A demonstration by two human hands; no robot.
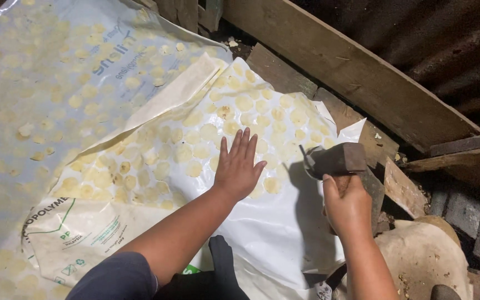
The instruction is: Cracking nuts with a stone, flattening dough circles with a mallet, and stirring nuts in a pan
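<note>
Head view: left hand (239,166) lay flat, fingers spread, pinning white sheet (273,233); right hand (346,203) clenched on hammer (334,160); strikes best kept square.

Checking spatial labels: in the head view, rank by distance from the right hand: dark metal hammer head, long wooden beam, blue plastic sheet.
1. Dark metal hammer head: directly above the right hand, on the handle it grips.
2. Long wooden beam: farther up, top right.
3. Blue plastic sheet: far left.
</note>
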